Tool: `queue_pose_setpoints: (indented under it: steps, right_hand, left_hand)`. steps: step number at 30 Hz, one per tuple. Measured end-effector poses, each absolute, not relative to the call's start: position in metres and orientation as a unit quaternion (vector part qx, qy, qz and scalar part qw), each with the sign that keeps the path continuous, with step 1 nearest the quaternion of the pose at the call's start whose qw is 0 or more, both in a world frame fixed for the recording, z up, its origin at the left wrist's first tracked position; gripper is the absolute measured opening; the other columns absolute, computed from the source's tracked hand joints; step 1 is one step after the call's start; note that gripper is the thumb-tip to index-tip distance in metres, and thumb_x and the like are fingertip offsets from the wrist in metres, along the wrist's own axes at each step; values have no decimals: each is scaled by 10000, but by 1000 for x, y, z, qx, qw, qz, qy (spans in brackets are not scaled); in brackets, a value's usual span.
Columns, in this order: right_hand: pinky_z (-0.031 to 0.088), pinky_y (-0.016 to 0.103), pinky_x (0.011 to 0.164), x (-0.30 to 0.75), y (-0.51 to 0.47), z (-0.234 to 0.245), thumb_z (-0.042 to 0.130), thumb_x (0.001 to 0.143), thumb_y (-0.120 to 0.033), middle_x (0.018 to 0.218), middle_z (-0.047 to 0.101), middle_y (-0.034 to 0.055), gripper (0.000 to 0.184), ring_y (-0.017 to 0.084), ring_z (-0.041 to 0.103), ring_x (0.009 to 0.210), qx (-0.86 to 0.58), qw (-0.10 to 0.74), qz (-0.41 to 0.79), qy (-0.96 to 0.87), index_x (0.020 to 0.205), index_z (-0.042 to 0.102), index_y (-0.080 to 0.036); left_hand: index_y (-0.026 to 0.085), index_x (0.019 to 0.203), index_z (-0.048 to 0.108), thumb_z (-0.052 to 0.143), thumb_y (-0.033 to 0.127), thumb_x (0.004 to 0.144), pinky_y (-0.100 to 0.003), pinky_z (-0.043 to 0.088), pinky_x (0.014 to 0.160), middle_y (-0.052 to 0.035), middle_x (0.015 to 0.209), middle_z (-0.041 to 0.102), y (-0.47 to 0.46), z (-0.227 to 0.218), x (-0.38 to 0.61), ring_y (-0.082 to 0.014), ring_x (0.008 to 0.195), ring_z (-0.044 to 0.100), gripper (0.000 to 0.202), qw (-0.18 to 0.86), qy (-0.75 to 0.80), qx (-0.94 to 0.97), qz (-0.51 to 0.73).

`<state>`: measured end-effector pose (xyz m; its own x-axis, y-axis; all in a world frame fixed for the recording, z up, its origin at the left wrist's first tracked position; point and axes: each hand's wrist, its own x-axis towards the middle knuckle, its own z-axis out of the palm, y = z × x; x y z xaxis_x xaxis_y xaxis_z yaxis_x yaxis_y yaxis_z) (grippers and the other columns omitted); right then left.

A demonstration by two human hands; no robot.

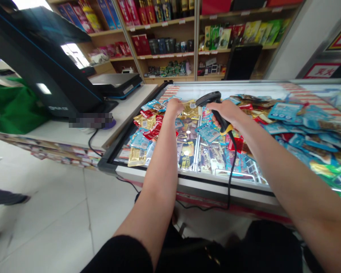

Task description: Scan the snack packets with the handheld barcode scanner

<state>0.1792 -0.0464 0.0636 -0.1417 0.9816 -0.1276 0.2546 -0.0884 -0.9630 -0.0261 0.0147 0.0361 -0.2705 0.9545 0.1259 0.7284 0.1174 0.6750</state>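
My right hand (224, 112) is wrapped round the handle of a black barcode scanner (208, 98) with yellow trim. The scanner's head faces left, above a gold snack packet (191, 110) that shows a white barcode label. At the left edge of that packet, my left hand (174, 107) is closed on it, its fingertips partly hidden. Red, gold and blue packets (140, 139) lie in a loose heap left of my left forearm. Under the scanner, a blue packet (208, 132) rests on the freezer's glass top. A black cable (232, 163) hangs from the scanner's handle over the front edge.
A large heap of mostly blue packets (287, 112) covers the right of the freezer (216, 182). On the left, a counter (102, 132) bears a black checkout machine (53, 76), a weighing scale (116, 83) and a green bag (11, 106). Stocked shelves (165, 53) stand behind.
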Motion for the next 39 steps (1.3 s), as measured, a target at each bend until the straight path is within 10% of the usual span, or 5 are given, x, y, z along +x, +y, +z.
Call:
queue_pose_setpoints:
  steps: [26, 39]
  right_hand:
    - [465, 276, 433, 180, -40, 75, 670, 840, -337, 487, 534, 54, 323, 155, 540, 449, -556, 351, 491, -571, 595, 536, -174]
    - [439, 273, 412, 187, -42, 79, 672, 839, -316, 468, 510, 31, 271, 152, 522, 444, -565, 348, 493, -562, 637, 556, -177]
  left_hand:
    - [144, 991, 717, 564, 151, 735, -290, 484, 850, -98, 985, 729, 19, 41, -43, -222, 997, 655, 298, 113, 736, 586, 319]
    - [187, 1340, 519, 713, 469, 732, -641, 98, 1166, -198, 1466, 458, -22, 59, -35, -406, 1412, 318, 697, -24, 844, 496, 203]
